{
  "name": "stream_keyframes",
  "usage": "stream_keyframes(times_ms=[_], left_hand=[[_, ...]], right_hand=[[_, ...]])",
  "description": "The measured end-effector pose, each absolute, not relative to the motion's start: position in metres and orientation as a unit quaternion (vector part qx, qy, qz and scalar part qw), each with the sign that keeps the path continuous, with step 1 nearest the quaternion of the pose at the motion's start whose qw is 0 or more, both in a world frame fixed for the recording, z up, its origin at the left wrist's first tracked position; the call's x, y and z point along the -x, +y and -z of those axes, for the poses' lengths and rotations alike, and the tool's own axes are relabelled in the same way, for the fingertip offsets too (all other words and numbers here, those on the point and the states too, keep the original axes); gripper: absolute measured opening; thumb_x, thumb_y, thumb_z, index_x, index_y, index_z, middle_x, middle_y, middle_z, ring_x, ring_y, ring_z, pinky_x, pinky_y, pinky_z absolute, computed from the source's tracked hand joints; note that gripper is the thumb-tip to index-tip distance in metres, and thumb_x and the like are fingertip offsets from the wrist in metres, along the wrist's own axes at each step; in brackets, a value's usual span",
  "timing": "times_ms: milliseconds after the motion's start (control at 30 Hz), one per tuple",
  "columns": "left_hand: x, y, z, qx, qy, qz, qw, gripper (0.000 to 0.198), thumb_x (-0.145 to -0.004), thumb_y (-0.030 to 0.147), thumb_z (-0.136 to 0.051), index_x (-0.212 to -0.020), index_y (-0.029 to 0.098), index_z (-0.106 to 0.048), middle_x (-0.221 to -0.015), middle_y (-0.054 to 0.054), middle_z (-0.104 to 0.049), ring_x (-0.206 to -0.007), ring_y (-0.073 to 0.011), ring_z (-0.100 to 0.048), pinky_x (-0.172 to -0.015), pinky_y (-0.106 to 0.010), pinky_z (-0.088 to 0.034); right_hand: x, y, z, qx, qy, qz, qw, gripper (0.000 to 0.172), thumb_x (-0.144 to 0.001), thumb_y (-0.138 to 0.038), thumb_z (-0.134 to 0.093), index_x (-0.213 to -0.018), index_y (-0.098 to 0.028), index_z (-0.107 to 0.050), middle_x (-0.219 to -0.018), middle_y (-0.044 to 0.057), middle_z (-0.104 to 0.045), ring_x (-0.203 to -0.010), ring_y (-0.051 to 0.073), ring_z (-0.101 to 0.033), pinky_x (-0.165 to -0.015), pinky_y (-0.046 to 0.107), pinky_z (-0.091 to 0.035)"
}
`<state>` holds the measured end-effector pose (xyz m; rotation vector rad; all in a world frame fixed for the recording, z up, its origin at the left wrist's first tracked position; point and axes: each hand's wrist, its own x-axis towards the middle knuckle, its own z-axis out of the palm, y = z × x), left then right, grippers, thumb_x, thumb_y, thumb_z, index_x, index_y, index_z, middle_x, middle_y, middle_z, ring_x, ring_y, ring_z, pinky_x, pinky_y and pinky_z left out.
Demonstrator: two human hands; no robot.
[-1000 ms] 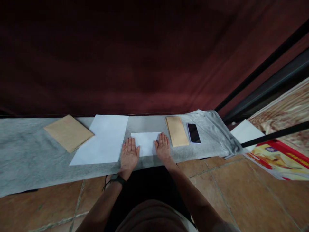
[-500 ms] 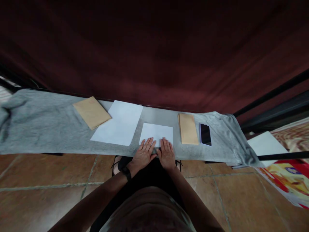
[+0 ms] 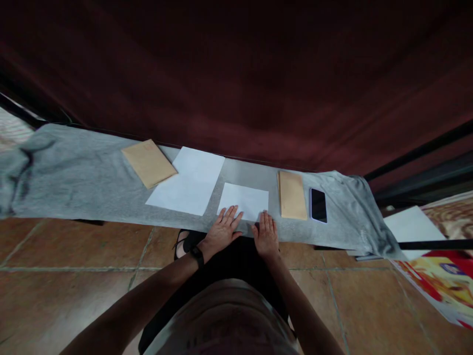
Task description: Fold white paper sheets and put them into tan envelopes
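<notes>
A small folded-looking white sheet of paper point(image 3: 244, 198) lies flat in front of me on a narrow, cloth-covered surface. My left hand point(image 3: 222, 231) rests flat across its near left edge, fingers spread. At its near right corner lies my right hand point(image 3: 266, 233), fingers stretched out and pointing away from me. Neither hand grips anything. Left of the small sheet is a larger white sheet point(image 3: 190, 182), partly covered by a brown envelope point(image 3: 149, 163). On the right, a stack of brown envelopes point(image 3: 292, 195) lies beside a phone point(image 3: 318, 205) with a dark screen.
The grey cloth point(image 3: 84, 172) has wrinkles at both ends. A dark red curtain point(image 3: 236, 98) hangs along the far side. Black metal bars point(image 3: 436, 244) run at the right, near a white sheet point(image 3: 414, 224) and a red-and-yellow printed package point(image 3: 443, 281).
My hands have moved apart along the near edge of the small sheet, the right one towards its right corner. The whole view has shifted and tilted slightly.
</notes>
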<state>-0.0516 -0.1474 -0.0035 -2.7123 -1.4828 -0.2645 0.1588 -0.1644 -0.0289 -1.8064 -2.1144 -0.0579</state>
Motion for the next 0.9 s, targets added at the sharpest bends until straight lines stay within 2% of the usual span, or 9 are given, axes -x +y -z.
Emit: stream_keyframes(times_ms=[300, 500, 667, 900], left_hand=[[0.051, -0.146, 0.003, 0.875, -0.473, 0.104, 0.025, 0.064, -0.098, 0.046, -0.049, -0.155, 0.019, -0.038, -0.162, -0.017, -0.034, -0.151, -0.03, -0.03, -0.124, -0.051, -0.022], [0.052, -0.147, 0.001, 0.872, -0.478, 0.107, 0.006, 0.064, -0.099, 0.051, -0.046, -0.154, 0.02, -0.039, -0.162, -0.016, -0.033, -0.152, -0.0284, -0.028, -0.125, -0.05, -0.022], [0.05, -0.14, -0.001, 0.863, -0.493, 0.106, -0.02, 0.06, -0.101, 0.05, -0.04, -0.154, 0.022, -0.039, -0.163, -0.013, -0.033, -0.153, -0.0266, -0.027, -0.125, -0.051, -0.021], [0.037, -0.105, 0.004, 0.85, -0.517, 0.095, -0.039, 0.06, -0.101, 0.049, -0.038, -0.154, 0.019, -0.039, -0.164, -0.011, -0.031, -0.153, -0.0279, -0.025, -0.125, -0.054, -0.02]], right_hand=[[-0.123, -0.164, 0.019, 0.583, -0.796, -0.011, 0.162, 0.053, -0.108, -0.037, -0.032, -0.154, -0.011, -0.039, -0.161, 0.013, -0.037, -0.15, 0.026, -0.032, -0.123, 0.048, -0.025], [-0.133, -0.165, 0.023, 0.594, -0.789, 0.008, 0.159, 0.056, -0.106, -0.036, -0.041, -0.154, -0.009, -0.038, -0.161, 0.017, -0.035, -0.15, 0.028, -0.031, -0.121, 0.047, -0.028], [-0.144, -0.164, 0.023, 0.593, -0.789, 0.011, 0.162, 0.056, -0.105, -0.035, -0.042, -0.156, -0.012, -0.036, -0.162, 0.016, -0.033, -0.15, 0.029, -0.031, -0.12, 0.05, -0.03], [-0.143, -0.163, 0.024, 0.59, -0.788, 0.018, 0.172, 0.054, -0.106, -0.035, -0.04, -0.154, -0.011, -0.039, -0.161, 0.018, -0.035, -0.15, 0.029, -0.032, -0.119, 0.05, -0.03]])
